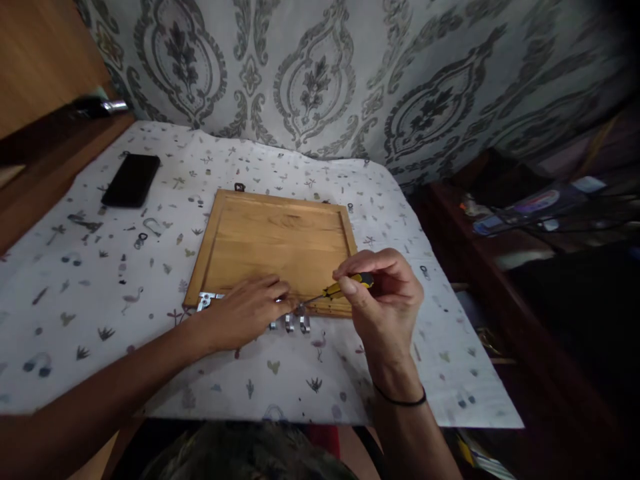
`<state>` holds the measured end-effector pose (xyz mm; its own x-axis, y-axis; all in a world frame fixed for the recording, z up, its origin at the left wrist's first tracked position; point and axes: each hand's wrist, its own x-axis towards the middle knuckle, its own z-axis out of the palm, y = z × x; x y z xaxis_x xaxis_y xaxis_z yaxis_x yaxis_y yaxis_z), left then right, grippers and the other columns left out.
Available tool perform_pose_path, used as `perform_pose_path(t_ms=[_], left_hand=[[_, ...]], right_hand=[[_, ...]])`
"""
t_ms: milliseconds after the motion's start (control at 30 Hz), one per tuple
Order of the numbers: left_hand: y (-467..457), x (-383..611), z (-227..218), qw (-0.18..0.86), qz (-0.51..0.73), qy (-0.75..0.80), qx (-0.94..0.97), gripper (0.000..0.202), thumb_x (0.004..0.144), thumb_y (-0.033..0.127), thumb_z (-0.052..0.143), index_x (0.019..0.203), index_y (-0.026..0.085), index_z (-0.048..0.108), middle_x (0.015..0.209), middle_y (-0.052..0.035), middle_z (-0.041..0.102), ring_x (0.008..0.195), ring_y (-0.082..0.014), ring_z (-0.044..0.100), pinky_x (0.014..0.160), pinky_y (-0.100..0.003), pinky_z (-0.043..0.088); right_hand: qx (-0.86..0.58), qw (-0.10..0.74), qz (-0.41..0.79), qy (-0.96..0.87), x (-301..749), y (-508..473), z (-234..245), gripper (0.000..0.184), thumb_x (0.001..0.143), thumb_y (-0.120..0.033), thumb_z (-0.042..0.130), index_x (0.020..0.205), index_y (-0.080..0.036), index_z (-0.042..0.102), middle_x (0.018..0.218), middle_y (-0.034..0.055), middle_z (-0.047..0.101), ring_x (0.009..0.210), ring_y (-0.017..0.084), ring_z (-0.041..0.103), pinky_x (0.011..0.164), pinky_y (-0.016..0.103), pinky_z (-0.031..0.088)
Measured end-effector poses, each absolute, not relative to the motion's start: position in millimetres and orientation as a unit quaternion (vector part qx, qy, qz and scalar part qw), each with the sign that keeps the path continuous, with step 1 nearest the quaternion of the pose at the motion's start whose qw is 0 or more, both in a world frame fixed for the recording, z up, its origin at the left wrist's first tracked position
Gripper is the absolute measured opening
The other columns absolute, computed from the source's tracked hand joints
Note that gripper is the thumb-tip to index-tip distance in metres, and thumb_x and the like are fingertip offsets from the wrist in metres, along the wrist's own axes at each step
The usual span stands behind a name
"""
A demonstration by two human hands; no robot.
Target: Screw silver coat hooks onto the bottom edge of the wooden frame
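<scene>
A framed wooden panel (pixel 283 233) lies flat on the cloth-covered table. Along its near edge runs a shiny metal fitting (pixel 205 300), partly hidden under my left hand (pixel 250 310). The fingers of that hand are bent together and press down at the fitting, close to the screwdriver's tip. My right hand (pixel 387 293) pinches a yellow-and-black screwdriver (pixel 345 285) by its handle. Its shaft slants down and left to the panel's near edge, where the fingertips hide the exact contact. Several metal clips (pixel 305 324) stick out over that edge.
A black phone (pixel 131 180) lies on the printed tablecloth (pixel 165 380) at the far left. Wooden furniture (pixel 50 60) with a dark, metal-ended object (pixel 103 107) borders the left. A patterned curtain (pixel 315 80) hangs behind. Cluttered shelving (pixel 530 207) stands at the right.
</scene>
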<state>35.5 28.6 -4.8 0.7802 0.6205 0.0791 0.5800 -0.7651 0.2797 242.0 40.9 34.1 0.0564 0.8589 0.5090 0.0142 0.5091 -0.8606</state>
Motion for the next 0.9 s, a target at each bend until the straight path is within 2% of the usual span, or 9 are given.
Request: perform_pose_path(t_ms=[67,133,267,333,467,600,700,833,900], left_hand=[[28.7,35.1,-6.0,0.12,0.085,0.322,0.935,0.03,0.101,0.009,0.053,0.127,0.019,0.066,0.11,-0.0079,0.068,0.104,-0.0225,0.061,0.083,-0.035,0.05],[28.8,34.6,-7.0,0.122,0.089,0.321,0.935,0.03,0.101,0.009,0.053,0.125,0.018,0.067,0.108,-0.0078,0.067,0.101,-0.0227,0.061,0.082,-0.036,0.049],[28.9,34.0,-6.1,0.122,0.088,0.316,0.937,0.032,0.1,0.006,0.052,0.125,0.018,0.067,0.107,-0.0077,0.066,0.099,-0.0225,0.06,0.08,-0.035,0.048],[29.0,34.0,-4.6,0.12,0.083,0.316,0.938,0.033,0.1,0.005,0.051,0.126,0.018,0.067,0.107,-0.0077,0.066,0.099,-0.0224,0.059,0.079,-0.035,0.047],[29.4,34.6,-2.5,0.12,0.076,0.317,0.938,0.032,0.101,0.008,0.051,0.126,0.02,0.067,0.106,-0.0067,0.067,0.098,-0.0218,0.059,0.079,-0.034,0.047],[30.2,35.0,-1.9,0.12,0.073,0.319,0.937,0.031,0.101,0.007,0.051,0.123,0.02,0.068,0.104,-0.0062,0.067,0.097,-0.0215,0.06,0.079,-0.034,0.047],[30.7,35.0,-0.4,0.122,0.07,0.32,0.937,0.033,0.1,0.006,0.052,0.124,0.021,0.069,0.104,-0.006,0.066,0.098,-0.0214,0.06,0.079,-0.033,0.047],[31.5,35.7,2.2,0.118,0.058,0.324,0.937,0.039,0.099,0.003,0.05,0.129,0.02,0.069,0.101,-0.0063,0.066,0.098,-0.0217,0.06,0.08,-0.033,0.048],[32.1,36.1,2.1,0.117,0.058,0.323,0.937,0.041,0.099,0.002,0.048,0.13,0.019,0.068,0.1,-0.0063,0.066,0.1,-0.0219,0.06,0.08,-0.033,0.048]], right_hand=[[-0.383,0.615,0.347,-0.596,244.3,37.0,35.3,0.024,0.076,-0.036,0.091,0.08,-0.025,0.069,0.07,-0.0019,0.07,0.065,0.016,0.065,0.062,0.029,0.054],[-0.389,0.597,0.368,-0.597,248.2,33.1,36.3,0.025,0.077,-0.039,0.09,0.09,-0.026,0.074,0.073,-0.0013,0.072,0.064,0.016,0.065,0.06,0.029,0.053],[-0.369,0.553,0.436,-0.606,255.6,26.2,39.6,0.03,0.096,-0.048,0.068,0.118,-0.03,0.078,0.088,0.003,0.074,0.056,0.012,0.054,0.048,0.027,0.045],[-0.369,0.544,0.444,-0.609,256.4,24.1,41.8,0.025,0.1,-0.042,0.064,0.116,-0.031,0.08,0.092,0.0039,0.075,0.054,0.011,0.052,0.046,0.026,0.044],[-0.361,0.565,0.442,-0.595,253.7,26.0,43.2,0.012,0.09,-0.034,0.078,0.099,-0.028,0.081,0.094,0.0041,0.077,0.051,0.008,0.049,0.04,0.022,0.039],[-0.329,0.588,0.474,-0.567,252.6,33.9,37.8,0.016,0.083,-0.032,0.086,0.087,-0.024,0.073,0.085,0.0016,0.08,0.039,0.003,0.037,0.033,0.018,0.027],[-0.309,0.587,0.494,-0.562,255.5,38.9,32.8,0.022,0.083,-0.039,0.085,0.092,-0.024,0.072,0.079,0.0003,0.079,0.037,0.004,0.041,0.033,0.018,0.034],[-0.287,0.564,0.515,-0.578,262.9,42.0,29.2,0.032,0.093,-0.045,0.074,0.118,-0.026,0.076,0.09,0.0023,0.08,0.043,0.004,0.052,0.042,0.02,0.046],[-0.286,0.559,0.519,-0.58,265.5,42.5,28.5,0.028,0.092,-0.043,0.075,0.114,-0.026,0.079,0.088,0.0021,0.08,0.041,0.004,0.052,0.04,0.02,0.044]])
